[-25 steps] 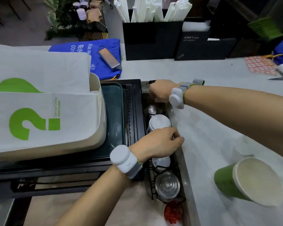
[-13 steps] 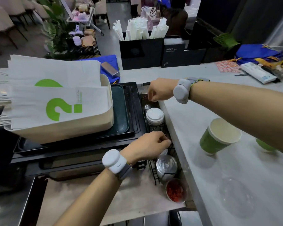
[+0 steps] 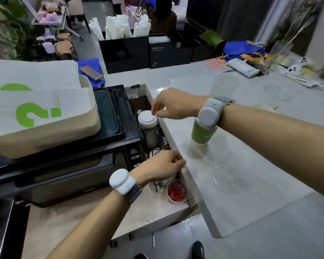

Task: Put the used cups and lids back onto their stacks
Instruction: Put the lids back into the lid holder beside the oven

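Observation:
A stack of white lids (image 3: 147,118) stands in a black wire rack (image 3: 153,131) between the oven and the counter edge. My right hand (image 3: 169,104) hovers just above it, fingers hanging loosely and holding nothing. My left hand (image 3: 160,167) is lower, by the near end of the rack, fingers curled with thumb against fingertips; what it holds, if anything, is hidden. A green paper cup (image 3: 201,134) stands on the white counter (image 3: 251,202), partly behind my right wristband. A clear dome lid (image 3: 225,177) lies near it, another clear lid (image 3: 277,92) farther back.
A small cup of red bits (image 3: 176,191) sits on the lower shelf beside my left hand. A tub of white paper bags (image 3: 36,109) rests on a dark tray over the black oven (image 3: 64,169). Black straw boxes (image 3: 123,52) line the back.
My right hand has lifted from the back of the rack to just above the white lid stack. My left hand has drawn back toward the rack's near end. The view has tilted up.

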The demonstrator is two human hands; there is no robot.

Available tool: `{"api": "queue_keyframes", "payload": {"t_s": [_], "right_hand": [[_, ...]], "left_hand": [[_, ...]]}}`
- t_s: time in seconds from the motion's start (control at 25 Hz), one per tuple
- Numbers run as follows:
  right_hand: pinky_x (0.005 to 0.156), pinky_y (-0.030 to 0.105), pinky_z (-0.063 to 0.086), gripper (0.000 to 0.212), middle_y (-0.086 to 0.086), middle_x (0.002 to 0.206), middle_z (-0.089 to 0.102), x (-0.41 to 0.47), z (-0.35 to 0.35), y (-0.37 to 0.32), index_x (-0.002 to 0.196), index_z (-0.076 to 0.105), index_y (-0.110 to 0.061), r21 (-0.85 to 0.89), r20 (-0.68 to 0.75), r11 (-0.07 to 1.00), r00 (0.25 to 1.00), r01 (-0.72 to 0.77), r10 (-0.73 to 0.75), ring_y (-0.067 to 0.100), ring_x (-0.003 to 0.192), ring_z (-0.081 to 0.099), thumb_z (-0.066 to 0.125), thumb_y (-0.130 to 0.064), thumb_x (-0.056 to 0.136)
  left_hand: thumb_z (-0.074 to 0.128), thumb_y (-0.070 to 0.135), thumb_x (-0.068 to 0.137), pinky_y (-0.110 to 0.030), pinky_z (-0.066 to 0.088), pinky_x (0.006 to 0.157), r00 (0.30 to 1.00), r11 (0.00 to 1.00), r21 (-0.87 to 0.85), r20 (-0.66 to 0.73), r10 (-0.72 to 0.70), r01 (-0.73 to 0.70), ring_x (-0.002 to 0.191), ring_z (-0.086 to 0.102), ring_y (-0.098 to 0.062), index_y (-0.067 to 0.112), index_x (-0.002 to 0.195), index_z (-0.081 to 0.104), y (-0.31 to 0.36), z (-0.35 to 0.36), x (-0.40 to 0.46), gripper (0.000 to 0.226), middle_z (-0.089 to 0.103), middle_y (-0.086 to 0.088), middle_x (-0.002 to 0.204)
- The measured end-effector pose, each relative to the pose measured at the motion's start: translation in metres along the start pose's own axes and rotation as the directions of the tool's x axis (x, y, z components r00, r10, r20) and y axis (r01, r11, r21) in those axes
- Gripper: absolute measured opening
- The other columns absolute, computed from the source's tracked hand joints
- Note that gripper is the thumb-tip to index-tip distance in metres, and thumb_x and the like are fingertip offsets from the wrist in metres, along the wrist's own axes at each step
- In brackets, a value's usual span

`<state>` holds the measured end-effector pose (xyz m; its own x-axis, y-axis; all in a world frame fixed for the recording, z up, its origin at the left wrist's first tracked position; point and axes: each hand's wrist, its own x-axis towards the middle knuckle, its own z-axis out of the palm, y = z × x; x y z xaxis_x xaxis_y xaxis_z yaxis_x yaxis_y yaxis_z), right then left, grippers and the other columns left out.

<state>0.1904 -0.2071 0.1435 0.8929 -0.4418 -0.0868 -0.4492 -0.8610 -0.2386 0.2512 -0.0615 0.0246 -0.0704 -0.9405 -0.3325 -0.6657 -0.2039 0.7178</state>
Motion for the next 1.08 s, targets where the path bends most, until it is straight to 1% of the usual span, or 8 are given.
{"api": "queue_keyframes", "payload": {"t_s": [0.16, 0.32, 0.44, 0.56, 0.68, 0.8, 0.88, 1.08], "right_hand": [[0.09, 0.026, 0.052, 0.025, -0.01, 0.108, 0.077, -0.03, 0.008, 0.015, 0.11, 0.08, -0.02, 0.023, -0.012, 1.0, 1.0, -0.005, 0.005, 0.014, 0.104, 0.069, 0.06, -0.018, 0.096], [0.091, 0.032, 0.054, 0.024, -0.007, 0.113, 0.076, -0.065, 0.016, 0.035, 0.111, 0.079, -0.023, 0.069, -0.011, 0.998, 1.0, 0.006, -0.005, 0.016, 0.108, 0.068, 0.06, -0.019, 0.096], [0.078, 0.023, 0.049, 0.025, -0.01, 0.112, 0.076, -0.086, 0.027, 0.045, 0.11, 0.079, -0.026, 0.076, -0.044, 0.997, 0.999, 0.025, -0.022, 0.015, 0.109, 0.068, 0.06, -0.02, 0.095], [0.094, 0.036, 0.051, 0.026, -0.007, 0.112, 0.078, -0.102, 0.036, 0.052, 0.113, 0.079, -0.023, 0.061, -0.1, 0.994, 0.992, 0.087, -0.08, 0.02, 0.111, 0.065, 0.058, -0.019, 0.096], [0.095, 0.042, 0.048, 0.026, -0.002, 0.108, 0.078, -0.109, 0.039, 0.053, 0.112, 0.079, -0.02, 0.068, -0.189, 0.985, 0.972, 0.157, -0.142, 0.025, 0.11, 0.064, 0.059, -0.018, 0.096], [0.096, 0.04, 0.049, 0.025, 0.0, 0.107, 0.078, -0.115, 0.04, 0.056, 0.112, 0.079, -0.018, 0.12, -0.222, 0.972, 0.96, 0.203, -0.173, 0.025, 0.11, 0.065, 0.061, -0.015, 0.095], [0.096, 0.037, 0.048, 0.024, -0.002, 0.107, 0.079, -0.119, 0.042, 0.061, 0.112, 0.079, -0.016, 0.142, -0.232, 0.964, 0.955, 0.223, -0.187, 0.023, 0.111, 0.064, 0.062, -0.013, 0.096], [0.094, 0.034, 0.047, 0.021, -0.002, 0.104, 0.079, -0.119, 0.046, 0.066, 0.109, 0.079, -0.014, 0.144, -0.287, 0.943, 0.925, 0.3, -0.251, 0.025, 0.109, 0.063, 0.064, -0.011, 0.095]], "left_hand": [[0.054, 0.044, 0.103, -0.036, 0.059, 0.09, 0.999, 0.999, -0.014, 0.013, -0.03, 0.031, 0.093, 0.075, -0.016, 0.026, 0.108, 0.068, 0.027, 0.029, 0.007, 0.023, 0.079, 0.007, 0.099], [0.064, 0.048, 0.098, -0.021, 0.057, 0.075, 0.994, 0.996, -0.019, -0.066, -0.084, 0.083, 0.09, 0.072, -0.01, 0.025, 0.114, 0.067, 0.052, 0.07, 0.015, 0.028, 0.075, 0.008, 0.099], [0.075, 0.053, 0.088, -0.037, 0.056, 0.089, 0.984, 0.994, -0.025, -0.14, -0.108, 0.106, 0.097, 0.069, -0.019, 0.024, 0.128, 0.057, 0.062, 0.102, 0.021, 0.052, 0.069, 0.002, 0.105], [0.081, 0.067, 0.071, -0.044, 0.051, 0.102, 0.958, 0.992, -0.038, -0.259, -0.124, 0.118, 0.115, 0.062, -0.025, 0.03, 0.14, 0.047, 0.07, 0.129, 0.027, 0.085, 0.051, -0.003, 0.121], [0.075, 0.083, 0.055, -0.046, 0.049, 0.105, 0.94, 0.988, 0.026, -0.314, -0.135, 0.15, 0.128, 0.048, -0.024, 0.04, 0.144, 0.039, 0.073, 0.146, 0.03, 0.106, 0.04, 0.003, 0.125], [0.071, 0.085, 0.053, -0.042, 0.051, 0.092, 0.925, 0.962, 0.208, -0.37, -0.089, 0.176, 0.121, 0.041, -0.024, 0.043, 0.14, 0.038, 0.077, 0.161, 0.029, 0.102, 0.032, 0.004, 0.116], [0.071, 0.081, 0.053, -0.039, 0.049, 0.086, 0.905, 0.955, 0.242, -0.42, -0.057, 0.173, 0.118, 0.04, -0.024, 0.037, 0.137, 0.042, 0.08, 0.167, 0.029, 0.099, 0.033, 0.004, 0.115], [0.078, 0.072, 0.058, -0.037, 0.046, 0.092, 0.869, 0.951, 0.222, -0.489, -0.081, 0.213, 0.123, 0.04, -0.024, 0.022, 0.139, 0.049, 0.073, 0.163, 0.024, 0.1, 0.043, 0.0, 0.125]]}}
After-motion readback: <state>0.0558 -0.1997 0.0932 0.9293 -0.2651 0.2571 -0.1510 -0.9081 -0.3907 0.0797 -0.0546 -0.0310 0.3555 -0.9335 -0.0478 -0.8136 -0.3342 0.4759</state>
